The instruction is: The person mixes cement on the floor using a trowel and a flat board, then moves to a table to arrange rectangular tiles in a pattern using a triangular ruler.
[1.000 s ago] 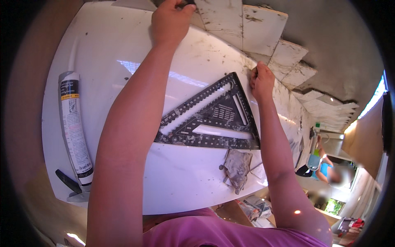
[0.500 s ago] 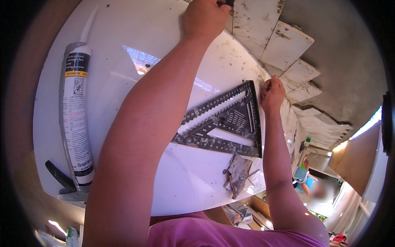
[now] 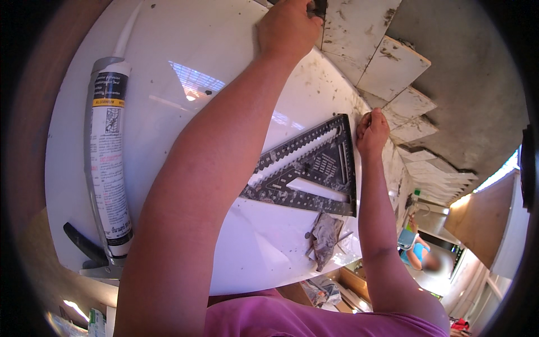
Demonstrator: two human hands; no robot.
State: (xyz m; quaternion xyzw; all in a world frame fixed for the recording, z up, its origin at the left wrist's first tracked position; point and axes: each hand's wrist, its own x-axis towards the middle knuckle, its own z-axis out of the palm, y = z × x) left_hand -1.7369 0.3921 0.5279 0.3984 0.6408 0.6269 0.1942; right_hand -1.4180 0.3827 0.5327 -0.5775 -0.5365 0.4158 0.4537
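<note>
Marking step in hand: left hand (image 3: 289, 25) is closed on a small dark tool (image 3: 320, 8) at the far edge of the white panel (image 3: 185, 56). Right hand (image 3: 370, 130), fisted, pins the speed square's (image 3: 314, 174) corner just beside it. Next move likely needs the square kept steady.

Dark tool (image 3: 319, 8) — cut off, top edge

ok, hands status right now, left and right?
Left hand: closed on a small dark object at the far edge of the glossy white tile.
Right hand: curled shut at the corner of the black triangular metal square; whether it holds anything cannot be told.
</note>
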